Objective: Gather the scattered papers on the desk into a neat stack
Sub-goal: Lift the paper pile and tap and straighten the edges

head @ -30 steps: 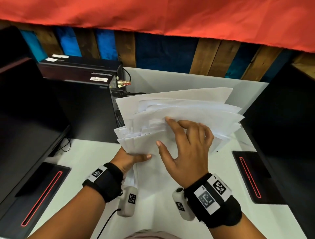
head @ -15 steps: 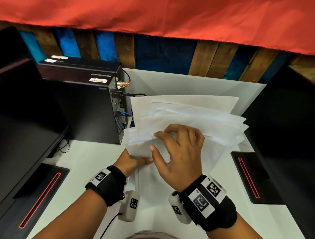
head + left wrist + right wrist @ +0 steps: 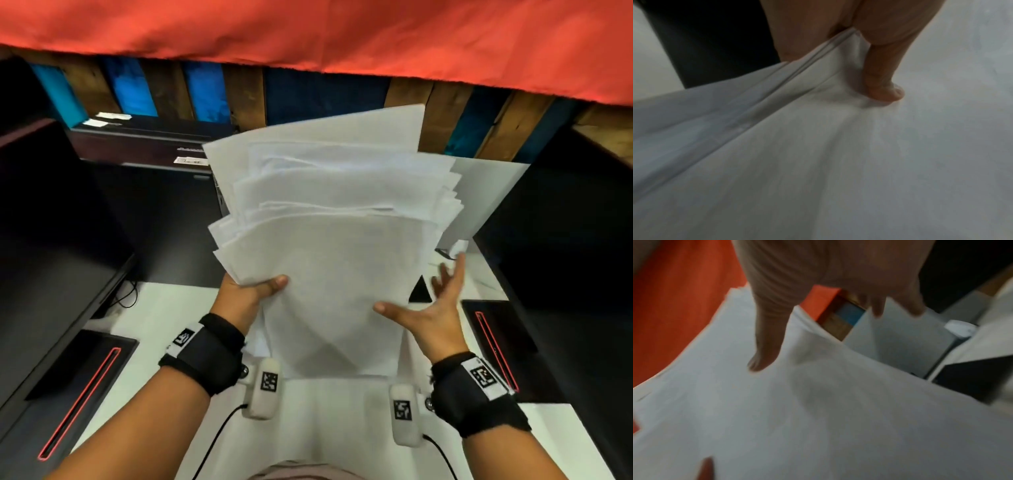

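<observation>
A fanned, uneven bundle of white papers [image 3: 329,260] stands tilted up above the white desk [image 3: 325,404]. My left hand [image 3: 255,291] grips its lower left edge, thumb on the front sheet and fingers hidden behind. In the left wrist view the thumb [image 3: 885,84] presses the papers [image 3: 797,146], whose sheet edges bunch at the palm. My right hand [image 3: 431,301] is spread open at the bundle's right edge, thumb tip touching the front sheet. The right wrist view is blurred: the thumb [image 3: 764,344] lies on the papers [image 3: 818,418] and the fingers reach past the edge.
A black computer tower [image 3: 154,205] and a dark monitor [image 3: 51,222] stand at the left, another monitor [image 3: 565,222] at the right. Their bases [image 3: 78,394] [image 3: 496,342] carry red lines. A white board [image 3: 489,195] leans at the back. Red cloth [image 3: 308,31] hangs overhead.
The bundle has been lifted and tipped up, with its top edges higher. My right hand has left the front of the sheets, moved to the right edge and spread open.
</observation>
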`<state>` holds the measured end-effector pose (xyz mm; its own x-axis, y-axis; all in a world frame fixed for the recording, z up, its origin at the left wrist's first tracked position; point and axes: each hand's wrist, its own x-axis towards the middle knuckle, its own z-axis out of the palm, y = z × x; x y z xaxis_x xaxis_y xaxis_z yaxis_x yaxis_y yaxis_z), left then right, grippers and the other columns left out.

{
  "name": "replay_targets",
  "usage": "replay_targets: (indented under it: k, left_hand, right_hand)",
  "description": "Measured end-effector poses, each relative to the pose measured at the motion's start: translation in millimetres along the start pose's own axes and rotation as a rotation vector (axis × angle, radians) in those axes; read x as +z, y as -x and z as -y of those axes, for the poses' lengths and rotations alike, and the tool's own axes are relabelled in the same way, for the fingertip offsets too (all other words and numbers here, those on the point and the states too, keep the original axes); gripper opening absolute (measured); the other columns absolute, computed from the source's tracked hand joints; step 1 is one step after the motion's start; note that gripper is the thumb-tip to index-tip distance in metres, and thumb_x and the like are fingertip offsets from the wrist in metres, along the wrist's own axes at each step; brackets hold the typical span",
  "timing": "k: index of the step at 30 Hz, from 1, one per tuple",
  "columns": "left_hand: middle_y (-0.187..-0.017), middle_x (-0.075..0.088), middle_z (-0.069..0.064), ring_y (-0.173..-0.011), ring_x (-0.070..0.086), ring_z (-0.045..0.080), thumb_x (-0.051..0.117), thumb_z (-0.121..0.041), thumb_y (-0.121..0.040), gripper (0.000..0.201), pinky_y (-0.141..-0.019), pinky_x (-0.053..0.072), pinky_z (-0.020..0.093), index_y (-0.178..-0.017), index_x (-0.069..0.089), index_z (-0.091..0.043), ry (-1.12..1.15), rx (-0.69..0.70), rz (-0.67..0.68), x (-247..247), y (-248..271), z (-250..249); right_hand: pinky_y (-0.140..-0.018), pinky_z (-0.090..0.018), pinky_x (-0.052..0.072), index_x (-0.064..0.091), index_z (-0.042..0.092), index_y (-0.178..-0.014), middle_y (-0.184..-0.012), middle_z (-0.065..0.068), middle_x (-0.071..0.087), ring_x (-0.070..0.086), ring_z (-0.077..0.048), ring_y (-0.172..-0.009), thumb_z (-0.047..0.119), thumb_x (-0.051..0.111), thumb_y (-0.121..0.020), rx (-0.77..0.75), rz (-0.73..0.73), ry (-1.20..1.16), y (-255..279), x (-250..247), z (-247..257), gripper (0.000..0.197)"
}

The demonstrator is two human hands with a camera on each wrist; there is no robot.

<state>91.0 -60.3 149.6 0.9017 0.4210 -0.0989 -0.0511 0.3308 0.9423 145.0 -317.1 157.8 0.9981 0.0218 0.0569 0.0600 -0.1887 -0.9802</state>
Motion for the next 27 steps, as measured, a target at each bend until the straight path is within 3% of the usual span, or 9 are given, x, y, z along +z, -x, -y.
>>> replay_targets:
  k: [3,5,7,11,15,19,21,23,27]
  left_hand:
    - [-0.111,0.068,0.015,-0.088,0.071,0.016,0.065,0.012,-0.076,0.05,-0.068,0.057,0.022,-0.124,0.055,0.003,0.015,-0.01,0.044,3,-1,-10]
    - [-0.106,0.068,0.012,-0.084,0.072,0.013,0.064,0.014,-0.076,0.049,-0.065,0.056,0.02,-0.123,0.055,0.003,0.011,-0.003,0.07,5,-1,-14]
    - [-0.103,0.069,0.008,-0.084,0.072,0.011,0.064,0.014,-0.075,0.051,-0.065,0.056,0.019,-0.123,0.056,0.001,0.003,0.013,0.067,5,-2,-17]
    - [-0.1,0.073,0.002,-0.09,0.071,0.015,0.068,0.011,-0.073,0.045,-0.071,0.057,0.023,-0.114,0.062,-0.008,-0.013,0.063,0.016,5,-2,-14]
    - [-0.089,0.075,-0.006,-0.085,0.072,0.011,0.07,0.003,-0.078,0.032,-0.069,0.056,0.021,-0.097,0.066,-0.023,-0.025,0.142,-0.038,13,2,-11]
    - [-0.087,0.075,-0.009,-0.084,0.071,0.009,0.07,-0.001,-0.08,0.028,-0.067,0.056,0.019,-0.095,0.065,-0.025,-0.031,0.183,-0.057,15,1,-10]
    - [-0.087,0.074,-0.006,-0.081,0.071,0.009,0.072,-0.004,-0.079,0.025,-0.065,0.056,0.018,-0.096,0.066,-0.021,-0.069,0.148,-0.066,12,0,-7]
    - [-0.092,0.073,-0.001,-0.078,0.072,0.008,0.073,-0.003,-0.077,0.027,-0.063,0.056,0.017,-0.101,0.067,-0.013,-0.107,0.081,-0.041,9,1,0]
    - [-0.09,0.074,0.0,-0.076,0.072,0.008,0.073,0.001,-0.077,0.028,-0.062,0.056,0.018,-0.101,0.068,-0.012,-0.15,0.028,-0.022,6,6,11]
  right_hand:
    - [-0.092,-0.036,0.052,0.036,0.032,-0.139,-0.131,0.003,0.059,0.058,-0.014,-0.119,0.019,0.095,-0.045,0.123,0.224,-0.114,-11,-4,-16,0.112]
    - [-0.075,-0.028,0.057,0.055,0.018,-0.125,-0.113,-0.004,0.07,0.068,-0.022,-0.104,0.017,0.092,-0.046,0.189,0.283,-0.199,-15,-3,-15,0.087]
    - [-0.071,-0.026,0.057,0.064,0.008,-0.115,-0.105,-0.008,0.073,0.069,-0.027,-0.1,0.016,0.091,-0.045,0.219,0.303,-0.225,-16,-4,-10,0.075]
    - [-0.068,-0.026,0.058,0.068,0.005,-0.104,-0.094,-0.006,0.075,0.072,-0.021,-0.088,0.004,0.084,-0.063,0.179,0.215,-0.183,-14,0,-2,0.044]
    - [-0.071,-0.021,0.058,0.071,0.007,-0.097,-0.091,-0.002,0.074,0.071,-0.013,-0.084,0.018,0.08,-0.074,0.049,0.042,-0.014,-5,13,2,0.027]
    - [-0.069,-0.005,0.05,0.069,0.012,-0.097,-0.092,0.007,0.071,0.066,0.004,-0.081,0.026,0.076,-0.079,-0.029,0.036,0.051,-1,17,-3,0.024]
    - [-0.077,-0.008,0.049,0.068,0.014,-0.104,-0.099,0.007,0.07,0.065,0.0,-0.09,0.03,0.075,-0.079,-0.004,0.108,0.151,-3,15,-14,0.031]
    - [-0.085,-0.023,0.052,0.068,0.012,-0.108,-0.103,0.0,0.071,0.065,-0.013,-0.097,0.032,0.074,-0.079,0.055,0.172,0.26,-6,14,-28,0.036]
    - [-0.075,-0.023,0.054,0.069,0.003,-0.103,-0.094,-0.008,0.072,0.068,-0.023,-0.092,0.031,0.072,-0.082,0.138,0.173,0.253,-7,11,-41,0.035]
